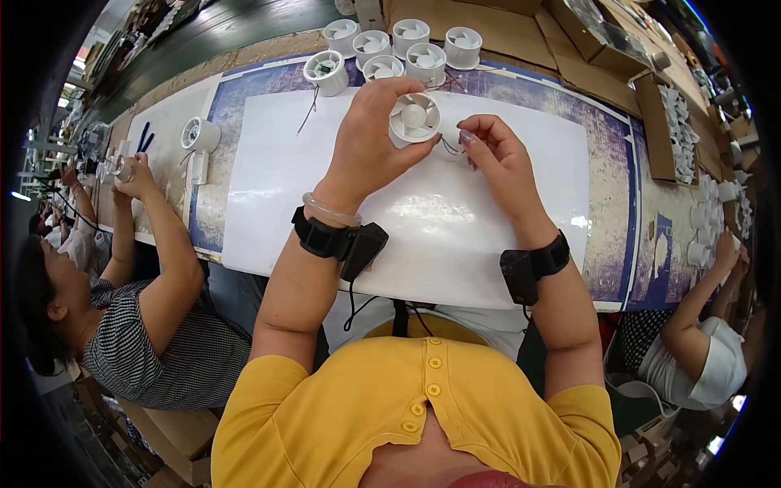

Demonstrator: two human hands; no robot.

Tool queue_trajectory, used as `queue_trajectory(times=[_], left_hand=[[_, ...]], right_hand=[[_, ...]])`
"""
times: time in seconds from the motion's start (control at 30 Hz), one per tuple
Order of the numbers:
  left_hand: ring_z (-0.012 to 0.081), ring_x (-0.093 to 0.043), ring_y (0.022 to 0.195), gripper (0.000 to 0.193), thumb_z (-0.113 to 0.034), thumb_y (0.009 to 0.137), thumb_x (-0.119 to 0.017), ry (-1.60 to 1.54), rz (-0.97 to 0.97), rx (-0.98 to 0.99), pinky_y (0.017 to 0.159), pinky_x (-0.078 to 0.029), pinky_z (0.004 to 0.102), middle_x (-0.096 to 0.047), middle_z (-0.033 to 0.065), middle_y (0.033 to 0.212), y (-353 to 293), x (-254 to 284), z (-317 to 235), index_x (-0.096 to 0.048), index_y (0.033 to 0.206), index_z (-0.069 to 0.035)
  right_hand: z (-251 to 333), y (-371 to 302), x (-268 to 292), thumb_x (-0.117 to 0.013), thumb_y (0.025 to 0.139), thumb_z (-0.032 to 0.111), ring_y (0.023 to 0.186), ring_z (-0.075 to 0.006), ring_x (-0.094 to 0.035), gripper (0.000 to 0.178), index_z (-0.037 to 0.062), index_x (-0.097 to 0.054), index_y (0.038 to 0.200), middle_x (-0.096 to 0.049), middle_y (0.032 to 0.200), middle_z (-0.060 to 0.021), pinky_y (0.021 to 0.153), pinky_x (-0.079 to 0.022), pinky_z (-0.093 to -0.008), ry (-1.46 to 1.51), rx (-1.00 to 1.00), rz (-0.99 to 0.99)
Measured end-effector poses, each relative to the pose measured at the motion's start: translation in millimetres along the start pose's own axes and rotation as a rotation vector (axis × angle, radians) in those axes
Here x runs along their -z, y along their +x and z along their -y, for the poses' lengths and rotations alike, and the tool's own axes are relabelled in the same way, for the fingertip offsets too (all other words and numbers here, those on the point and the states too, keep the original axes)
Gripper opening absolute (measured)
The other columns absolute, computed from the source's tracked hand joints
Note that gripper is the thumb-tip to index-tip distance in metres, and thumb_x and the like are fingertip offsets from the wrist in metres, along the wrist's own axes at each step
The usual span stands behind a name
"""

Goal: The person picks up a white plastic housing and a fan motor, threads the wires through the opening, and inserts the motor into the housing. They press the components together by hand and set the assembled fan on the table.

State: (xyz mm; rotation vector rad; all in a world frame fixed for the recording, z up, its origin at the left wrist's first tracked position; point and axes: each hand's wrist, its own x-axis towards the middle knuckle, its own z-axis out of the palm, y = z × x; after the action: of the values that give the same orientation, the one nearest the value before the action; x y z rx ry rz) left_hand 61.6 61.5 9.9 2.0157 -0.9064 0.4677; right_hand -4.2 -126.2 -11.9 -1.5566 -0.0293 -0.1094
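Note:
My left hand [381, 134] is closed around a round white fan [416, 117], gripping its rim with thumb and fingers. The fan's blades and hub face up toward me. Thin dark wires [448, 146] trail from its lower right side toward my right hand [498, 154]. The fingers of that hand are pinched together beside the wires' ends, over the white sheet [407, 211]. Whatever lies between these fingertips is too small to make out. Behind the held fan stand several similar white fans [464, 47], one of them showing a green circuit board [324, 67].
On the left lie another white fan housing [200, 135] and dark pens [145, 138], near a co-worker's hands [138, 179]. An open cardboard box [663, 130] of small white parts stands at the right. Beyond it another person works beside more white housings [701, 218].

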Motion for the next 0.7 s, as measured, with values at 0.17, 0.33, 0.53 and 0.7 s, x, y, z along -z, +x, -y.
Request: queue_trajectory(times=[0.17,0.33,0.53,0.7], left_hand=[[0.0216,-0.060,0.102,0.051,-0.015,0.075,-0.078,-0.346,0.026,0.188,0.087,-0.049,0.0317,-0.061,0.0088,0.112,-3,-6,5,-0.052,0.117,-0.004],[0.0182,-0.061,0.101,0.041,-0.026,0.092,-0.061,-1.044,0.033,0.735,0.085,-0.052,0.0323,-0.061,0.0098,0.112,-2,-6,6,-0.048,0.123,-0.002],[0.0256,-0.063,0.103,0.042,-0.036,0.099,-0.044,-1.323,0.053,0.923,0.082,-0.055,0.0385,-0.061,0.0133,0.115,0,-11,12,-0.050,0.124,-0.003],[0.0263,-0.065,0.099,0.044,-0.040,0.099,-0.041,-1.410,0.148,0.931,0.076,-0.057,0.0383,-0.063,0.0138,0.112,-3,-14,19,-0.052,0.122,-0.003]], right_hand=[[-5,1,5,-0.054,0.096,0.016,0.072,-0.0038,-0.049,0.018,0.0040,-0.060,0.107,-0.058,0.086,0.0022,0.063,-0.039,-0.0174,-0.093,0.007,-0.083],[3,4,14,-0.053,0.097,0.017,0.070,-0.0031,-0.048,0.019,0.0040,-0.061,0.107,-0.059,0.088,0.0016,0.062,-0.038,-0.0164,0.207,-0.159,-0.125],[-1,2,5,-0.053,0.096,0.016,0.071,-0.0039,-0.049,0.020,0.0045,-0.062,0.111,-0.061,0.092,0.0004,0.064,-0.040,-0.0177,0.171,-0.024,0.000],[-4,1,1,-0.055,0.095,0.012,0.077,-0.0045,-0.052,0.019,0.0044,-0.062,0.112,-0.061,0.093,0.0011,0.066,-0.042,-0.0193,0.064,0.066,0.043]])
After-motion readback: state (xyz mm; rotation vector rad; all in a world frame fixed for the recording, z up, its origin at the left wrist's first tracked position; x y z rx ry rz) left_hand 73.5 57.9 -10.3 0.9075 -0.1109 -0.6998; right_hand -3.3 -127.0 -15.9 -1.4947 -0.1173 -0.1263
